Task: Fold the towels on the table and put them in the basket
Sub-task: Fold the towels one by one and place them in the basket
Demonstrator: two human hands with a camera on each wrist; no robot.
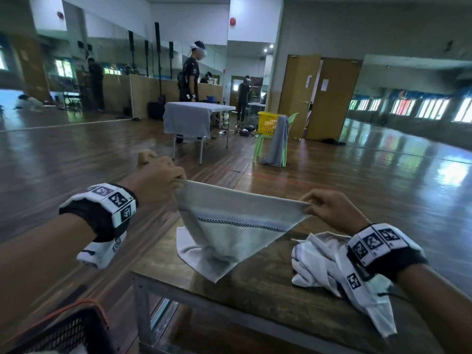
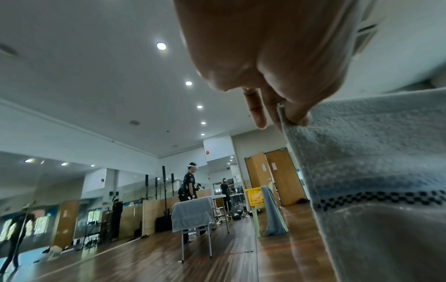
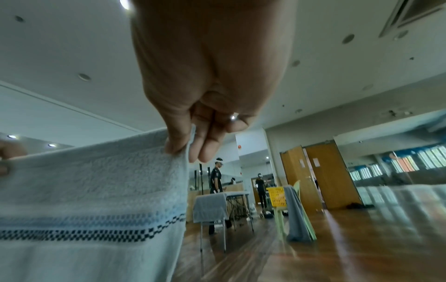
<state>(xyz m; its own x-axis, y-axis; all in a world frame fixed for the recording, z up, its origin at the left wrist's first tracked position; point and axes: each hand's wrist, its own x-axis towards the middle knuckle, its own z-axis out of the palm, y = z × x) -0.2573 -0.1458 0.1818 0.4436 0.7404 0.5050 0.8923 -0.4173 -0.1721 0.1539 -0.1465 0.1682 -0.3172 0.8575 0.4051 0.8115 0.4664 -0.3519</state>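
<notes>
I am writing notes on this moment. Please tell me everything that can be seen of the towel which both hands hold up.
The towel is pale grey-white terry cloth with a dark checkered band and a faint blue stripe across it. The left hand and the right hand each pinch one upper corner, so the top edge is stretched between them. The cloth hangs to a point, and its lower part lies crumpled on the wooden table.

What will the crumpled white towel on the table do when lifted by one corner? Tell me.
The crumpled white towel looks floppy: it will likely unfurl and hang, as the held towel sags between the left hand and right hand. Probably light, grippy terry.
</notes>
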